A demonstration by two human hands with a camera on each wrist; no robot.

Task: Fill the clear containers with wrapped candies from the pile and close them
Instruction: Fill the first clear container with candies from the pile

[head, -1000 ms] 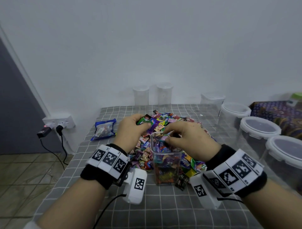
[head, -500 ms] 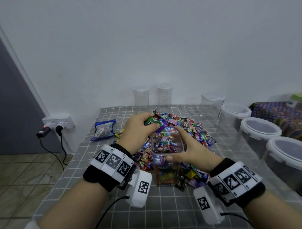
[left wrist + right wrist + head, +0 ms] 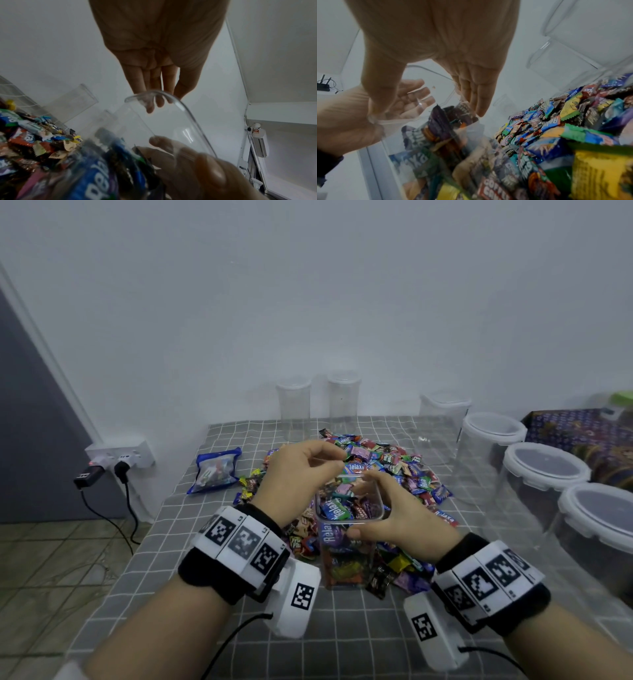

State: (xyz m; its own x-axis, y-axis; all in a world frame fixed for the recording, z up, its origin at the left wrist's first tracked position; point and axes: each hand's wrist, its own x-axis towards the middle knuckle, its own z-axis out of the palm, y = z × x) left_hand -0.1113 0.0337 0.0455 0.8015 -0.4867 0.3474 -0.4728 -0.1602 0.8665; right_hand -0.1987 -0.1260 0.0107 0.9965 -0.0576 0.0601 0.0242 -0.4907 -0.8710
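A clear square container (image 3: 347,546), nearly full of wrapped candies, stands on the checked cloth at the near edge of the candy pile (image 3: 394,463). My right hand (image 3: 383,505) grips it near the rim, with the thumb on the near wall and the fingers on the far right side. My left hand (image 3: 327,460) hovers over the far left rim, fingers loose, holding nothing. In the left wrist view those straight fingers (image 3: 154,83) hang above the container (image 3: 171,121). The right wrist view shows the container (image 3: 419,128) beside the pile (image 3: 573,121).
Three empty clear containers (image 3: 294,405) (image 3: 343,402) (image 3: 442,419) stand along the back wall. Three round lidded tubs (image 3: 544,474) line the right side. A blue candy bag (image 3: 215,470) lies left of the pile. A wall socket (image 3: 116,460) with cables hangs past the table's left edge.
My right hand left the container's mouth and took hold of its side. My left hand rose off the pile to above the rim, and its fingers now hold nothing.
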